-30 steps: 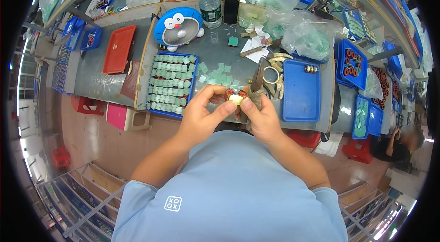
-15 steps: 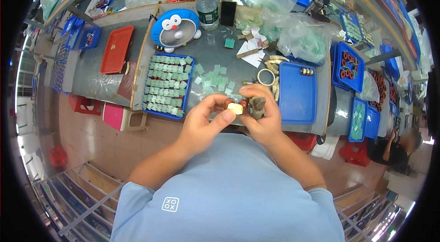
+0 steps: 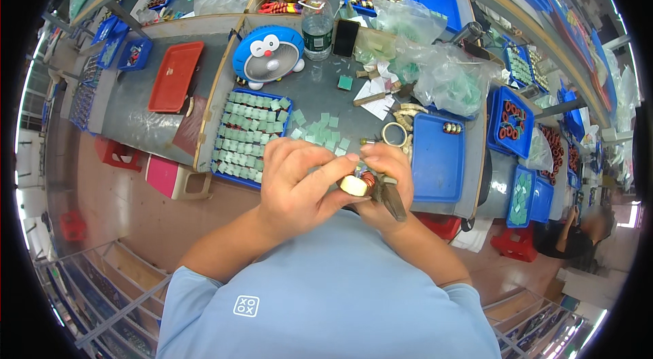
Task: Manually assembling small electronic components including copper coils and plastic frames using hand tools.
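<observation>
At bench edge, just above my shirt front (image 3: pixel 326 284), I've got the coil (image 3: pixel 354 185), pale yellow w/ reddish-brown windings, btwn both hands. L hand (image 3: pixel 297 179) is grasping it: thumb & index pinched on its L side, other fingers curled. R hand (image 3: pixel 389 185) is bent round a dark metal tool (image 3: pixel 392 201) that sticks out down-right, right beside coil; R fingertips sit close by, can't tell if they also pinch the coil.

Blue tray of green squares (image 3: pixel 238 179) is on my L, rows of pcs in it; loose green squares (image 3: pixel 320 132) lie on bench (image 3: pixel 316 83) just beyond my hands. On R, a 2nd blue tray (image 3: pixel 435 165) w/ a few small coils (image 3: pixel 451 128) nr its top R corner; pale ring (image 3: pixel 394 134) just L of it. Further back: blue fan (image 3: pixel 269 56), clear bottle (image 3: pixel 317 36), dark phone (image 3: pixel 345 37).
</observation>
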The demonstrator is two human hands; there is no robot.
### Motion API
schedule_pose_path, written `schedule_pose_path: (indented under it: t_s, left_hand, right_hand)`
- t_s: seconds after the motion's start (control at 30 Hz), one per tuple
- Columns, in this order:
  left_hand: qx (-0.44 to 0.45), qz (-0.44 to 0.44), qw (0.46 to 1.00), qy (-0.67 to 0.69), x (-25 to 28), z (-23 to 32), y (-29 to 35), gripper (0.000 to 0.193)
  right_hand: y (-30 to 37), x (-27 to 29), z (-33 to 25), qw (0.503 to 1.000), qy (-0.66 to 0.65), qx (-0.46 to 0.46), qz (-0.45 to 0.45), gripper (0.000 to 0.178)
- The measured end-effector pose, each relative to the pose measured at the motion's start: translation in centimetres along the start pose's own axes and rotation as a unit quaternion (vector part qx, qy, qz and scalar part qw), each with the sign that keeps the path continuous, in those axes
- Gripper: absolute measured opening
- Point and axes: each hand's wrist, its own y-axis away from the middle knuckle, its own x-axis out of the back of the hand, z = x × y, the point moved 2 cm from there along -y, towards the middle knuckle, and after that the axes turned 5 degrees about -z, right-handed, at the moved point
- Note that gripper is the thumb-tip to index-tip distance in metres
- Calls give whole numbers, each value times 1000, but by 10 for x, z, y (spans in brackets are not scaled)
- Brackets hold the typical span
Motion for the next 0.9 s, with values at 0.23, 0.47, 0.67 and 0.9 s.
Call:
schedule_pose_path:
  t_s: [0.23,0.47,0.67,0.9]
  left_hand:
    - [-22,24,999,0,4,-13,-8,39]
    - [-14,30,999,41,3,-38,5,49]
    - [39,-5,973,227,22,-50,5,61]
    - [-35,-167,972,162,61,-73,-15,78]
  right_hand:
    - [-11,-13,-3,998,17,30,49,55]
    - [-20,-24,-3,1000,-1,12,5,54]
    - [-25,-31,-10,981,-146,-116,-48,51]
    - [-46,-41,-36,778,-445,-435,-86,47]
